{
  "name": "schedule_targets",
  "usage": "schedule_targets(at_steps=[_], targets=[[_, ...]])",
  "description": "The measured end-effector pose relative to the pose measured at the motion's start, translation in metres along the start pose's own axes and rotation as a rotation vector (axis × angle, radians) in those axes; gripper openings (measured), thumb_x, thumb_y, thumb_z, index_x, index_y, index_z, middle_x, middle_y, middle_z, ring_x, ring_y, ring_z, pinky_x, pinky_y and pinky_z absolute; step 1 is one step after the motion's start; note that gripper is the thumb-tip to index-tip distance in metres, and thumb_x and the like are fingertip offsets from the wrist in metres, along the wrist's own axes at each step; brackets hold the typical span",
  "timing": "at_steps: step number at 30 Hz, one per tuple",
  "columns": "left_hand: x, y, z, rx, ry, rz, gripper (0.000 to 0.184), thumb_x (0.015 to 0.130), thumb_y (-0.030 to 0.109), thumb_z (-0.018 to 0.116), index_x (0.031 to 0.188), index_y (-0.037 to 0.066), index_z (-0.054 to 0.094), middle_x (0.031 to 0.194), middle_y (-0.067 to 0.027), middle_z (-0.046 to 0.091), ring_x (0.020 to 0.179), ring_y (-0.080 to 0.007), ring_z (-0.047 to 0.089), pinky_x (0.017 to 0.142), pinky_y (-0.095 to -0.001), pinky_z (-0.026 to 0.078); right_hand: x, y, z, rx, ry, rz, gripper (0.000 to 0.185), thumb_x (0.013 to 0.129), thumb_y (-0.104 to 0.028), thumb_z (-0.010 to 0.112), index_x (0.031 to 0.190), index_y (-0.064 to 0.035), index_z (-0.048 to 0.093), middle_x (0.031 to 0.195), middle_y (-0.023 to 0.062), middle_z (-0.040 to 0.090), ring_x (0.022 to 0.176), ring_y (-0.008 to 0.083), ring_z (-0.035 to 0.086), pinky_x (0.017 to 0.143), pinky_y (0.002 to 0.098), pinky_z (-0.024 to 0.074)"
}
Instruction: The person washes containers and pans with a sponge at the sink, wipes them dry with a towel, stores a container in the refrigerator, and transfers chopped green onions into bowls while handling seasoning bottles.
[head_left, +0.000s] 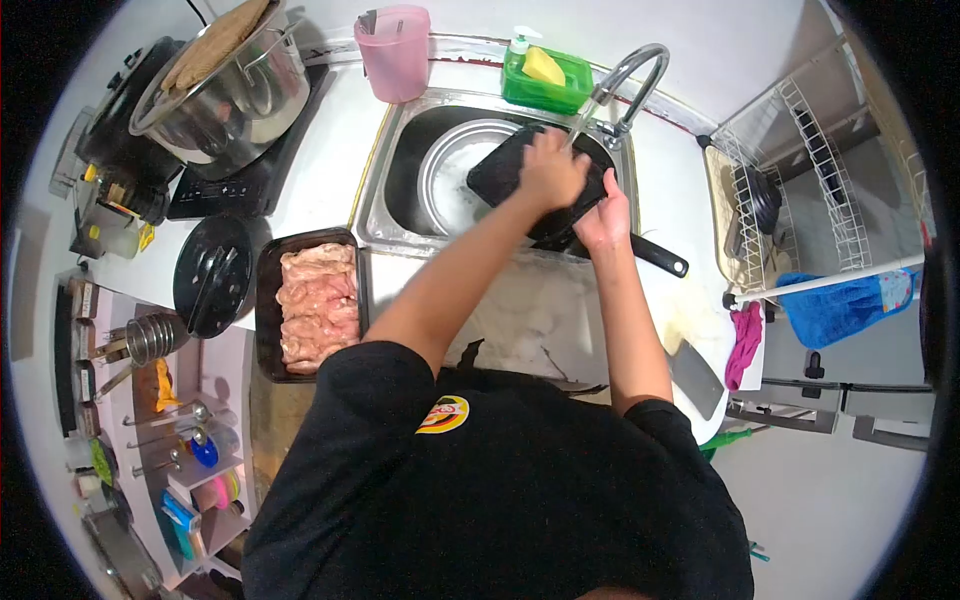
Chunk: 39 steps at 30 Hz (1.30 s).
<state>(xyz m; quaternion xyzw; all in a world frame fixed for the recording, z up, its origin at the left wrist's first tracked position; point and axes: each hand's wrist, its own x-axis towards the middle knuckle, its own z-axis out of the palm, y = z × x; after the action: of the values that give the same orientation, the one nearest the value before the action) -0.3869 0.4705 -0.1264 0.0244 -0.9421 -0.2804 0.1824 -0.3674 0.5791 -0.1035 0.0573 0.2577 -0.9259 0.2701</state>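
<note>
holding a black pan (495,172) over the sink (370,215), beneath the spout of the tap (650,75), with water (577,130) running down toward it. overlapping the round metal basin (430,196) with the pan's left part. pointing 1 blunt, rounded corner to the left; seeming to run the long axis from left to right, while hiding the far end behind both hands. turning a broad, dark, dull-looking face upward.

showing also a black handle (660,255), with 1 hole in its tip, pointing to the lower right past the right wrist; hiding its join behind the hand.

pressing the left hand (555,175) toward the pan's upper face, fingers blurring and slightly parting; cannot tell whether gripping anything underneath. cupping the pan's right side in the right hand (604,218), raising the thumb along it.

sharing the counter (310,170) at the left with raw meat (318,308) in a black rectangular tray (363,285).
</note>
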Motion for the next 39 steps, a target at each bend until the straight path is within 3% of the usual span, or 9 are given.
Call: schedule_targets(at_steps=[4, 8, 12, 13, 17, 22, 24, 26, 39], targets=[[0.022, -0.049, -0.042, 0.019, -0.223, -0.416, 0.071, 0.088, 0.056, 0.030, 0.142, 0.013, 0.017, 0.145, -0.0204, 0.017, 0.133, -0.0395, 0.017, 0.107, -0.0516, 0.013, -0.016, -0.006, 0.016, 0.000, -0.022, -0.033, 0.046, 0.094, -0.038, 0.036, 0.123, -0.0031, 0.046, 0.128, 0.0138, 0.048, 0.118, 0.0306, 0.044, 0.102, 0.0476, 0.0311], [0.074, -0.129, -0.079, -0.242, -0.333, -0.198, 0.051, 0.081, 0.044, 0.058, 0.092, -0.005, 0.064, 0.086, -0.0204, 0.065, 0.086, -0.0289, 0.063, 0.079, -0.0397, 0.047, 0.020, -0.015, 0.006, 0.098, -0.028, -0.056, 0.038, 0.094, -0.027, 0.040, 0.120, -0.0016, 0.048, 0.123, 0.0156, 0.052, 0.111, 0.0317, 0.051, 0.098, 0.0472, 0.0361], [0.084, -0.103, -0.156, -0.379, -0.159, -0.132, 0.029, 0.080, 0.029, 0.062, 0.092, 0.004, 0.067, 0.077, -0.0108, 0.066, 0.065, -0.0194, 0.061, 0.064, -0.0315, 0.047, 0.060, 0.006, 0.013, -0.390, 0.312, 0.025, 0.041, 0.090, -0.029, 0.047, 0.120, -0.0021, 0.043, 0.087, 0.0128, 0.051, 0.088, 0.0362, 0.054, 0.092, 0.0532, 0.0381], [0.079, -0.091, -0.169, -0.274, -0.087, -0.050, 0.028, 0.079, 0.029, 0.062, 0.091, 0.004, 0.067, 0.076, -0.0123, 0.066, 0.065, -0.0213, 0.062, 0.065, -0.0326, 0.047, 0.065, 0.015, 0.015, -0.529, 0.376, 0.063, 0.044, 0.089, -0.031, 0.048, 0.121, -0.0023, 0.041, 0.081, 0.0122, 0.048, 0.085, 0.0370, 0.054, 0.091, 0.0547, 0.0375], [0.024, -0.019, -0.183, -0.010, 0.043, 0.146, 0.021, 0.075, 0.019, 0.059, 0.088, 0.005, 0.068, 0.080, -0.0189, 0.064, 0.075, -0.0353, 0.062, 0.073, -0.0408, 0.049, 0.073, 0.024, 0.051, -0.474, 0.081, 0.216, 0.088, 0.086, -0.057, 0.040, 0.142, -0.0075, -0.006, 0.144, 0.0270, 0.007, 0.121, 0.0520, 0.031, 0.104, 0.0597, 0.0123], [-0.034, 0.014, -0.102, -0.253, -0.083, 0.234, 0.041, 0.083, 0.026, 0.050, 0.110, -0.006, 0.055, 0.108, -0.0287, 0.055, 0.102, -0.0405, 0.053, 0.090, -0.0436, 0.041, 0.078, 0.011, 0.033, -0.025, -0.123, -0.013, 0.059, 0.085, -0.059, 0.041, 0.104, -0.0057, 0.056, 0.093, 0.0113, 0.061, 0.087, 0.0295, 0.058, 0.083, 0.0431, 0.0467], [-0.040, 0.017, -0.057, -0.374, 0.014, 0.297, 0.048, 0.089, 0.026, 0.040, 0.120, -0.010, 0.045, 0.128, -0.0308, 0.040, 0.124, -0.0422, 0.034, 0.105, -0.0465, 0.024, 0.087, -0.004, -0.039, 0.186, -0.500, 0.189, 0.070, 0.081, -0.065, 0.043, 0.113, -0.0040, 0.051, 0.108, 0.0131, 0.058, 0.098, 0.0299, 0.055, 0.089, 0.0436, 0.0436], [-0.041, 0.028, -0.058, -0.262, -0.103, 0.171, 0.054, 0.089, 0.030, 0.037, 0.130, -0.006, 0.035, 0.137, -0.0284, 0.029, 0.128, -0.0412, 0.027, 0.105, -0.0515, 0.020, 0.047, 0.007, 0.000, -0.176, 0.044, -0.232, 0.084, 0.075, -0.073, 0.044, 0.123, -0.0032, 0.044, 0.123, 0.0142, 0.050, 0.110, 0.0303, 0.048, 0.097, 0.0442, 0.0374], [0.009, -0.022, -0.029, -0.088, -0.162, -0.302, 0.068, 0.090, 0.047, 0.031, 0.139, 0.002, 0.022, 0.146, -0.0219, 0.015, 0.134, -0.0427, 0.012, 0.107, -0.0549, 0.008, -0.014, 0.019, 0.027, -0.231, -0.126, 0.052, 0.058, 0.093, -0.050, 0.028, 0.140, -0.0170, 0.020, 0.143, 0.0143, 0.024, 0.131, 0.0378, 0.024, 0.099, 0.0689, 0.0147]])
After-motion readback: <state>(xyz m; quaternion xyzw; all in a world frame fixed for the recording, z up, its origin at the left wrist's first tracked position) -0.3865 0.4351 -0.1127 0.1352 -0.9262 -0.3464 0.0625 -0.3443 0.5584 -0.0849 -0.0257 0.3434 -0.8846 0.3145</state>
